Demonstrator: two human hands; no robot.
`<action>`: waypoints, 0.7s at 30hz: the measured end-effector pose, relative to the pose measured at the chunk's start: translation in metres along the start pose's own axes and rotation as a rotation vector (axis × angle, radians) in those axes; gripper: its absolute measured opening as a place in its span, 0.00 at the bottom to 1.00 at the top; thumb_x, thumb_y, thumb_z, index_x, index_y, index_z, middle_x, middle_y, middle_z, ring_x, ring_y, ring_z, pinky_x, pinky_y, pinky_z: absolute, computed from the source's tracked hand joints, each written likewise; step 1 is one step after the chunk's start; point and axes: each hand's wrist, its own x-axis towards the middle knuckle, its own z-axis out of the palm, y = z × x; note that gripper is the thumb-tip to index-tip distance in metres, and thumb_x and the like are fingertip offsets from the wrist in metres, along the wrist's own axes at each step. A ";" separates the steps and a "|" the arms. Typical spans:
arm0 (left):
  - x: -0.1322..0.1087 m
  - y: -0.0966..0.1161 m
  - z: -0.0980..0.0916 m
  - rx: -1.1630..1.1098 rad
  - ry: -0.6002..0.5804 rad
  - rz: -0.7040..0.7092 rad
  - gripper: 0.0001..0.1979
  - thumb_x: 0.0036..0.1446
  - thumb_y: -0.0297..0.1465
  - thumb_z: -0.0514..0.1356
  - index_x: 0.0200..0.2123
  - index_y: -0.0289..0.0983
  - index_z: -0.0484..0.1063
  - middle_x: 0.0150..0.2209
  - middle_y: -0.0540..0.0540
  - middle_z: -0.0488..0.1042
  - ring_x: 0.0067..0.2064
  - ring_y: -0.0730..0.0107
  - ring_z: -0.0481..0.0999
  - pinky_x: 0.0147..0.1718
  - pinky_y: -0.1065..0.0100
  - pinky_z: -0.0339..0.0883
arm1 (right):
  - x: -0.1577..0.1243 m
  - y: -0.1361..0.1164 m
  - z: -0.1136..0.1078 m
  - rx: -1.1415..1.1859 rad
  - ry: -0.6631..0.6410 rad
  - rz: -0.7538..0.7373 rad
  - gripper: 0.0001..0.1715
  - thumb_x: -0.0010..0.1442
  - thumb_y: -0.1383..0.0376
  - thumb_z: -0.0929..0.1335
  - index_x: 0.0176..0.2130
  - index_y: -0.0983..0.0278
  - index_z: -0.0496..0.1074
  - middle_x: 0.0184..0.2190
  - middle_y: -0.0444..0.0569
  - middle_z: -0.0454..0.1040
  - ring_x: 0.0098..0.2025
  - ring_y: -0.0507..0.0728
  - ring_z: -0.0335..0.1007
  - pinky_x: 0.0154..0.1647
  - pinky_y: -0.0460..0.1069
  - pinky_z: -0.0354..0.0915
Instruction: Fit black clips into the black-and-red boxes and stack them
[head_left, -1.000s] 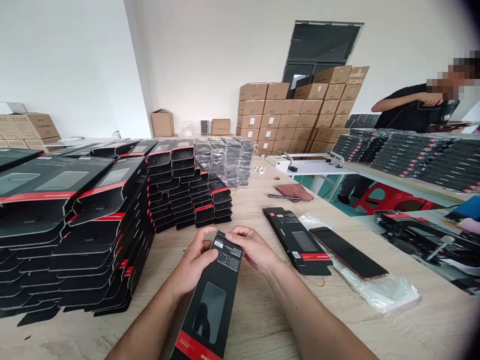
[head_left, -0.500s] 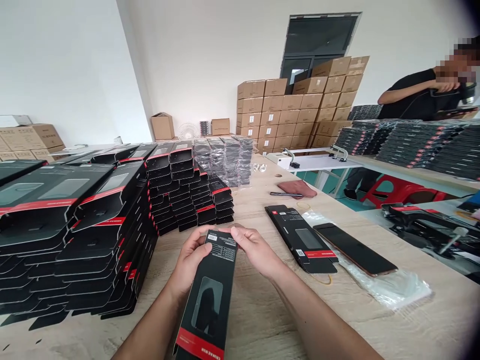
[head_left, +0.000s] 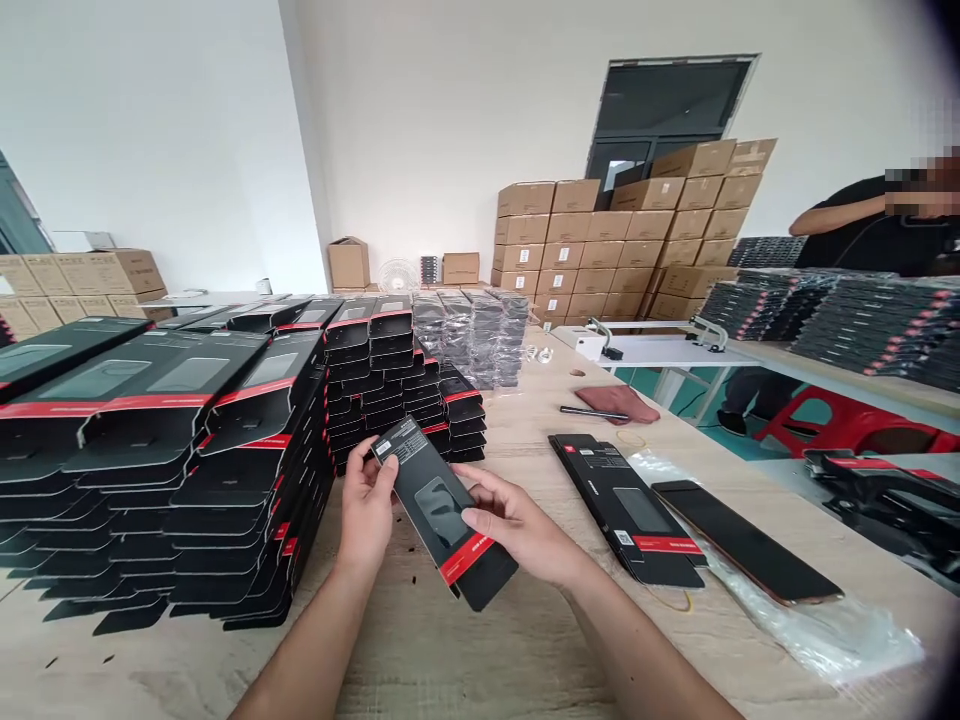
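Observation:
Between my two hands is a black cardboard packaging box (head_left: 420, 465) with a clear window and a red band, held tilted above the table. Its near end flap sticks out, unfolded. My left hand (head_left: 367, 505) grips the far end, with the thumb on the printed label. On the other side, my right hand (head_left: 517, 520) holds the edge beside the window, thumb on top. To the right lies another black box (head_left: 607, 510) with its end flaps out. Next to it a dark flat panel (head_left: 742, 540) rests on a clear plastic bag (head_left: 817, 630).
Tall stacks of black boxes (head_left: 150, 450) fill the left of the table, with plastic-wrapped stacks (head_left: 472, 335) behind. A pen (head_left: 592, 412) and a brown cloth (head_left: 622, 400) lie farther back. Cartons (head_left: 585, 250) stand by the wall; a co-worker (head_left: 862, 225) is at the right.
The box has turned and lifted away from me, its near end swinging right. My right hand has shifted from the far end to the window side. The whole view has moved slightly left.

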 end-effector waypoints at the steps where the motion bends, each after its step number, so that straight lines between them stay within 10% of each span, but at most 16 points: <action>1: -0.001 0.000 0.001 -0.004 -0.031 -0.006 0.27 0.55 0.43 0.60 0.56 0.44 0.59 0.44 0.44 0.73 0.38 0.67 0.76 0.33 0.67 0.72 | -0.001 -0.002 -0.005 0.002 0.042 -0.005 0.31 0.55 0.57 0.71 0.56 0.57 0.66 0.41 0.48 0.75 0.39 0.55 0.72 0.42 0.51 0.66; 10: -0.009 -0.009 0.007 0.237 -0.166 -0.049 0.39 0.57 0.40 0.58 0.65 0.49 0.38 0.58 0.38 0.59 0.40 0.67 0.75 0.32 0.65 0.74 | 0.050 -0.019 -0.089 0.113 0.832 -0.109 0.28 0.50 0.55 0.72 0.49 0.61 0.71 0.39 0.50 0.78 0.33 0.58 0.75 0.32 0.53 0.71; 16: -0.008 -0.016 0.000 0.373 -0.208 -0.039 0.37 0.58 0.36 0.57 0.65 0.47 0.41 0.61 0.38 0.55 0.41 0.69 0.72 0.38 0.64 0.70 | 0.133 -0.049 -0.101 -0.456 0.749 0.032 0.25 0.55 0.51 0.68 0.43 0.67 0.75 0.37 0.55 0.78 0.36 0.58 0.73 0.37 0.52 0.66; 21: -0.008 -0.017 -0.003 0.410 -0.211 -0.047 0.33 0.58 0.34 0.57 0.64 0.45 0.47 0.61 0.38 0.55 0.43 0.68 0.71 0.41 0.63 0.68 | 0.106 -0.061 -0.127 -0.742 0.729 0.016 0.15 0.47 0.58 0.73 0.30 0.69 0.76 0.38 0.57 0.77 0.46 0.60 0.69 0.46 0.51 0.58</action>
